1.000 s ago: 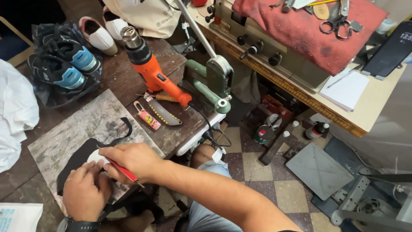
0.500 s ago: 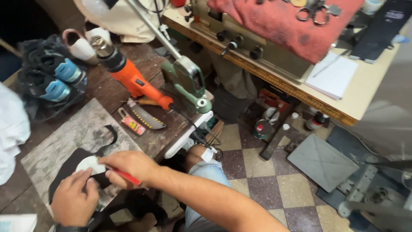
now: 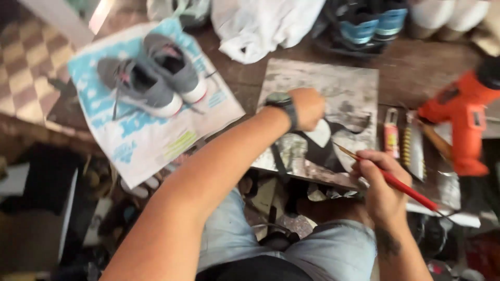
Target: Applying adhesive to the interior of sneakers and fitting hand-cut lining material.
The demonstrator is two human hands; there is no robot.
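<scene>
Head view: the left hand (image 3: 308, 108), a watch at its wrist, is curled and presses down on the black and white cut piece (image 3: 319, 139) that lies on the grey stained board (image 3: 333, 83) — fingers closed over its upper edge, though exactly how they grip is blurred. The right hand (image 3: 379, 182) is closed round a red pencil (image 3: 388, 177), its tip just at the piece's white edge. The step in hand looks like marking or tracing the piece. The next stroke calls for the left hand to pin the piece flat while the tip follows the edge. A pair of grey shoes (image 3: 153, 80) sits on paper to the left; an orange heat gun (image 3: 463, 117) lies to the right.
</scene>
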